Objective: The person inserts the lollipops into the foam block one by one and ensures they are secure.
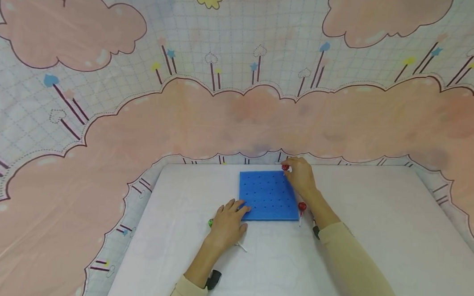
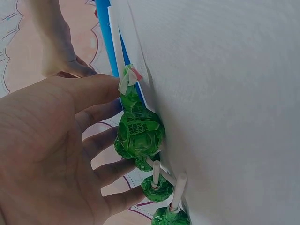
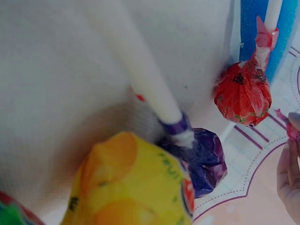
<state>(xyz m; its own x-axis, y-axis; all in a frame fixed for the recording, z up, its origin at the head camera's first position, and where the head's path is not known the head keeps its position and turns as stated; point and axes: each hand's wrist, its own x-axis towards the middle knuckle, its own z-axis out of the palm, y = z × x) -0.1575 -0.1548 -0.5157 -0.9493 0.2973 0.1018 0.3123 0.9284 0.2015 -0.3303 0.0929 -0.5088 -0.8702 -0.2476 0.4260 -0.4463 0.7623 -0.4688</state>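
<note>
A blue foam board (image 1: 270, 192) dotted with small holes lies on the white table. My left hand (image 1: 226, 225) rests at its near left corner, fingers spread and fairly straight. Under and beside that hand lie several green-wrapped lollipops (image 2: 139, 133); in the head view the hand covers most of them. At the board's far right corner my right hand (image 1: 301, 177) pinches a red lollipop (image 1: 285, 167) between thumb and fingers. Whether its stick is in a hole cannot be seen. In the right wrist view only part of this hand (image 3: 289, 171) shows, at the right edge.
Another red lollipop (image 1: 302, 207) lies by the board's right edge. Close to the right wrist camera are a yellow lollipop (image 3: 129, 183) and a purple lollipop (image 3: 208, 161). A patterned cloth (image 1: 238, 121) with pink clouds hangs behind the white table (image 1: 377, 227).
</note>
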